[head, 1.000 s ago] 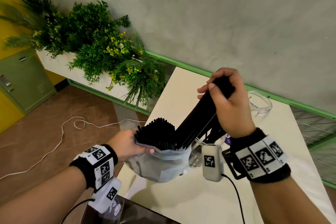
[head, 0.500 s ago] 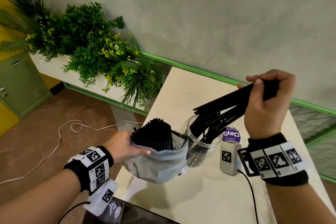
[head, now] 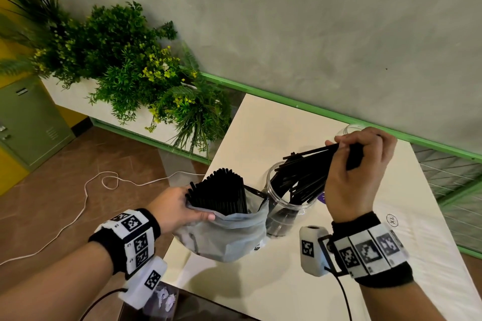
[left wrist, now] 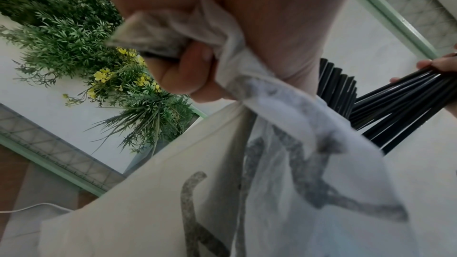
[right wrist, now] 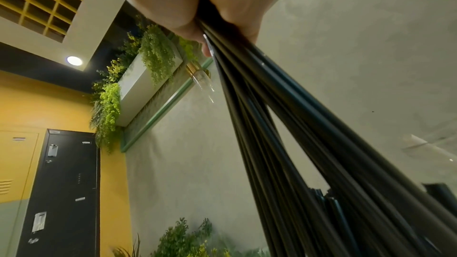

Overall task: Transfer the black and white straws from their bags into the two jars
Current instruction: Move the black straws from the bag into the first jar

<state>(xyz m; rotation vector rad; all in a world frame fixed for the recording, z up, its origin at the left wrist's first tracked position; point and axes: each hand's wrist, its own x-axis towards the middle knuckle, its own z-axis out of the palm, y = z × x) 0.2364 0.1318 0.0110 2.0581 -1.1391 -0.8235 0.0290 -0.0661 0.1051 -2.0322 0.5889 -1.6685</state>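
Observation:
A grey bag (head: 229,234) full of upright black straws (head: 221,193) stands at the table's near left corner. My left hand (head: 180,208) grips its rim; the left wrist view shows the fingers (left wrist: 188,73) bunched in the bag fabric (left wrist: 309,173). My right hand (head: 357,172) holds a bundle of black straws (head: 307,169) slanting down to the left, their lower ends inside a clear jar (head: 284,206) beside the bag. The right wrist view shows these black straws (right wrist: 284,124) fanning out below my fist. A second clear jar (head: 350,129) peeks out behind my right hand.
The cream table (head: 273,133) runs along a grey wall with a green rail (head: 287,101). A planter with green plants (head: 125,65) stands to the left. A white cable (head: 86,190) lies on the brown floor. A dark object (head: 167,302) sits at the table's near edge.
My right hand has carried the straw bundle from the bag over to the jar and tipped it lower, so the ends sit in the jar. The left hand keeps holding the bag.

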